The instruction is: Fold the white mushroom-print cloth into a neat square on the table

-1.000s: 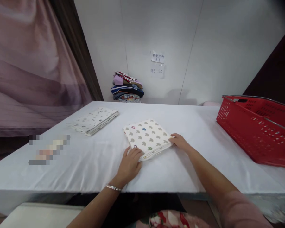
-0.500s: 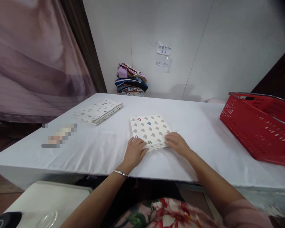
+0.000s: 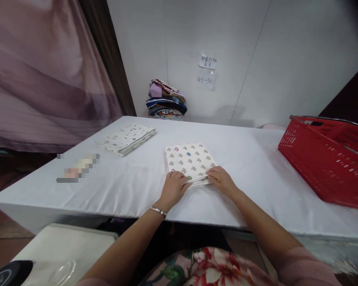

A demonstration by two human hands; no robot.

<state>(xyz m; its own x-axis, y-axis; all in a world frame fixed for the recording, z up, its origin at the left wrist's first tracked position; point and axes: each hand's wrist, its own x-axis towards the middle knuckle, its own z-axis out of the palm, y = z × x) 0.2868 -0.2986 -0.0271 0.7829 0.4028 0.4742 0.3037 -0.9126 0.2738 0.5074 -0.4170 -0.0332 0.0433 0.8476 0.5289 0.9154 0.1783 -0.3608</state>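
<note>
A folded white cloth (image 3: pixel 191 159) printed with grey and a few coloured mushrooms lies on the white-covered table in front of me. My left hand (image 3: pixel 175 186) pinches the near left part of its front edge between thumb and fingers. At the near right corner my right hand (image 3: pixel 221 179) grips the top layer, thumb below and fingers above. Between the two hands that top layer is raised a little off the layers under it. Farther left lies another folded cloth (image 3: pixel 128 138), white with small dark prints, untouched.
A red plastic basket (image 3: pixel 322 159) with metal handles stands on the table (image 3: pixel 244 155) at the right. Stacked folded fabrics (image 3: pixel 167 101) sit beyond the far edge by the wall. A pixelated item (image 3: pixel 79 169) lies at the left. Below the near edge is a white lid-like surface (image 3: pixel 68 242).
My left hand has shifted slightly right along the cloth's front edge. The top layer's near edge is now lifted between my hands. The whole view has moved slightly.
</note>
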